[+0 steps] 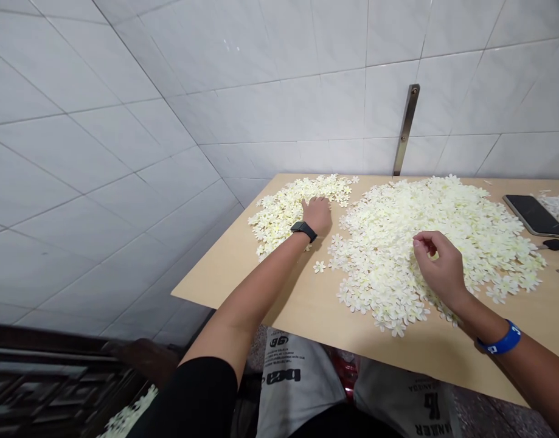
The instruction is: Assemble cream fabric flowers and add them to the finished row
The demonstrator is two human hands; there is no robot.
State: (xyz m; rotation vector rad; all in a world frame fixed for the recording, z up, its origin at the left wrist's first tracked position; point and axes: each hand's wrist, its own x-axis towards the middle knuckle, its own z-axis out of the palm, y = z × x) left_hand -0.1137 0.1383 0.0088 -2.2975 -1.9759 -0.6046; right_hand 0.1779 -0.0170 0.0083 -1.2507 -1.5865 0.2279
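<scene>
Two heaps of small cream-white cloth flowers lie on a light wooden board. My left hand, a black watch on its wrist, reaches far out and rests on the smaller heap at the left, fingers curled down into the flowers. My right hand, with a blue wristband, hovers over the larger heap, thumb and fingers bent together in a loose pinch. What they hold, if anything, is too small to make out. A single flower lies alone between the heaps.
A black phone lies at the board's right, with small dark objects beside it and more flowers at the far right. White tiled walls and a metal bracket stand behind. More flowers lie on the floor below left.
</scene>
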